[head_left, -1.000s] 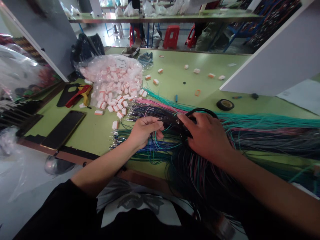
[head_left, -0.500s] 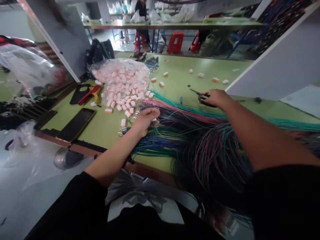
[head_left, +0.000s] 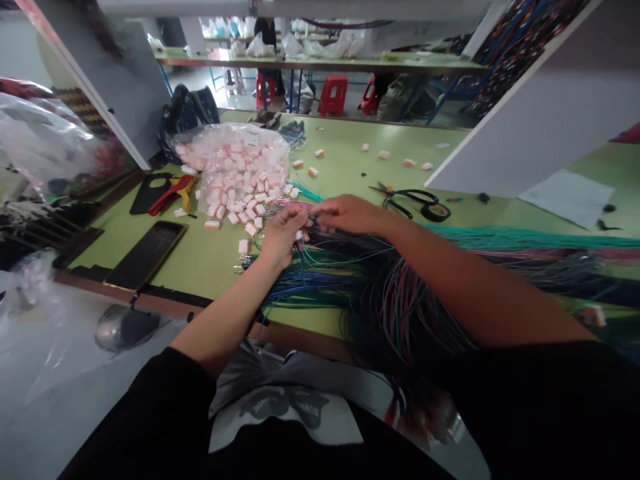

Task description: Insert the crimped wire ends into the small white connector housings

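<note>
My left hand (head_left: 281, 235) is closed in a pinch around a small white connector (head_left: 299, 235), from which thin green and blue wires trail. Close against it, my right hand (head_left: 343, 215) has its fingers bent together over the wires; they are slightly blurred, and what lies between them cannot be made out. Beneath both hands run bundles of dark, green and blue wires (head_left: 320, 280), their metal-tipped ends at the left. Black-handled scissors (head_left: 415, 200) lie on the table beyond my right forearm.
A clear bag of white-and-orange connectors (head_left: 240, 160) spills over the green table (head_left: 210, 260). At left lie a phone (head_left: 146, 255) and a red-and-yellow tool (head_left: 173, 193). Several loose connectors dot the far side. A grey panel (head_left: 520, 113) stands at right; a person (head_left: 265, 37) is farther back.
My right hand has let go of the scissors, which now lie on the table, and moved left to my left hand. My left hand still grips the connector. The view has shifted slightly.
</note>
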`<control>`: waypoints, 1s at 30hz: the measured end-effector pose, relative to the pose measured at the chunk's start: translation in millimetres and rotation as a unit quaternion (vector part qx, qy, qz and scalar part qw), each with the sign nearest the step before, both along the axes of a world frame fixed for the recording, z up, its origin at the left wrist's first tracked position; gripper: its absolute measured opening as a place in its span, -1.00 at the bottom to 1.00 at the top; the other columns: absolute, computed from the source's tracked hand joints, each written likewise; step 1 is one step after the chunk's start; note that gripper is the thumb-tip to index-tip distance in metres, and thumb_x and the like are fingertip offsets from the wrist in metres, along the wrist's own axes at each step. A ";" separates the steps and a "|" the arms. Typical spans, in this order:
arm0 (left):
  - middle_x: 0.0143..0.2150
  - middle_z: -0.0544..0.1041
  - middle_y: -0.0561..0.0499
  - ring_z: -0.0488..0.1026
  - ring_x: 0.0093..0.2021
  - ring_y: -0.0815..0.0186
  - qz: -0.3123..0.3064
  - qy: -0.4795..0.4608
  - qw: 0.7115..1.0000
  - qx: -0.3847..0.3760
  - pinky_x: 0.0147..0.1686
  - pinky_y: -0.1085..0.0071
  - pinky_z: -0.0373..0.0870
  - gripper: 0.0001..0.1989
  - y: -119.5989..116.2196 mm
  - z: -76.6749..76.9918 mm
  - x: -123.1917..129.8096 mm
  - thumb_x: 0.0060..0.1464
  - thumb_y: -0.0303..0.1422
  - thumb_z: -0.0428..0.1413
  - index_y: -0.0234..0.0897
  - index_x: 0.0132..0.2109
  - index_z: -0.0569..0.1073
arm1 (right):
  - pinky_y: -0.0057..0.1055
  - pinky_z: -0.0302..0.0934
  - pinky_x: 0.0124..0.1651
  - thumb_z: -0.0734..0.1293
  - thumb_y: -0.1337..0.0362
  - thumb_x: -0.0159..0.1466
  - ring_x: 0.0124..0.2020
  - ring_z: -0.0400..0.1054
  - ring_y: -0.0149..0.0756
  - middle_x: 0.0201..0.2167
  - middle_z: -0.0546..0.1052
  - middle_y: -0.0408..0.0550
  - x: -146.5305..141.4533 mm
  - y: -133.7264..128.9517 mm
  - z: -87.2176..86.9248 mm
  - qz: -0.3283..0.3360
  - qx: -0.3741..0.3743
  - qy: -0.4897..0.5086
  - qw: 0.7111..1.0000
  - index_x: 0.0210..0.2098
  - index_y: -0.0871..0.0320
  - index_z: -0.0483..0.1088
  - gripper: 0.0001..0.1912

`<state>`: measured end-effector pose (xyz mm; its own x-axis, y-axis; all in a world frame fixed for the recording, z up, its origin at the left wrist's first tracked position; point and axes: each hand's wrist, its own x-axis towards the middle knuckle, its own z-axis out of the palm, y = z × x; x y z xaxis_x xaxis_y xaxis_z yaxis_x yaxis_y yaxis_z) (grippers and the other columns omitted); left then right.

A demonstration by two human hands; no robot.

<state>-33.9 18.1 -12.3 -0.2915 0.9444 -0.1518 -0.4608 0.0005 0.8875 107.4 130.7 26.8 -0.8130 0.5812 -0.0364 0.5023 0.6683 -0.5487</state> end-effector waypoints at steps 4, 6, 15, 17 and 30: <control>-0.59 0.38 0.16 0.26 -0.64 0.54 0.012 -0.047 0.997 -0.052 -0.57 0.58 0.17 -0.86 5.7 -4.8 -4.0 0.10 -0.47 0.15 -0.32 -0.42 0.37 | -0.29 0.26 -0.06 0.07 0.33 0.34 -0.11 0.41 -0.20 -0.10 0.52 0.21 -1.9 27.1 17.8 -0.302 0.132 0.024 0.944 -0.02 0.35 0.45 -0.59; -0.58 0.38 0.15 0.29 -0.61 0.51 -0.014 -0.061 0.994 -0.094 -0.54 0.56 0.22 -0.89 8.0 -4.8 -7.4 -0.01 -0.59 0.12 -0.34 -0.43 0.41 | -0.23 0.21 0.03 0.15 0.34 0.32 0.07 0.32 -0.08 0.08 0.42 0.32 1.3 43.3 24.6 -0.394 0.209 0.006 0.895 0.09 0.38 0.38 -0.59; -0.56 0.44 0.08 0.39 -0.53 0.47 -0.103 -0.039 0.988 -0.110 -0.44 0.52 0.37 -0.81 4.8 3.5 -12.2 -0.07 -0.70 0.09 -0.36 -0.46 0.45 | -0.37 0.24 -0.34 0.29 0.40 0.11 -0.43 0.41 -0.25 -0.52 0.55 0.02 35.1 32.5 16.9 -0.196 0.058 -0.337 0.919 -0.40 0.25 0.56 -0.82; -0.57 0.44 0.07 0.42 -0.53 0.45 -0.118 0.003 0.987 -0.110 -0.43 0.49 0.39 -0.82 2.0 4.7 -12.9 -0.01 -0.69 0.09 -0.36 -0.44 0.44 | -0.41 0.23 -0.34 0.28 0.40 0.11 -0.39 0.43 -0.27 -0.45 0.59 -0.03 45.9 27.5 11.2 -0.154 0.067 -0.362 0.917 -0.35 0.20 0.58 -0.78; -0.54 0.49 0.06 0.33 -0.62 0.50 -0.232 0.237 0.935 -0.128 -0.62 0.54 0.19 -0.82 -3.9 8.2 -25.5 0.03 -0.61 0.11 -0.29 -0.42 0.51 | -0.32 0.30 -0.05 0.22 0.34 0.22 -0.06 0.45 -0.14 -0.15 0.62 0.07 64.0 29.0 -17.9 -0.287 0.149 -0.288 0.901 -0.12 0.17 0.56 -0.66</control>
<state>-59.4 14.2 -4.1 0.0480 0.9363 -0.3479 0.0858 0.3432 0.9353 171.4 159.7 8.9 -0.2714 0.9539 -0.1278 0.9565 0.2821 0.0743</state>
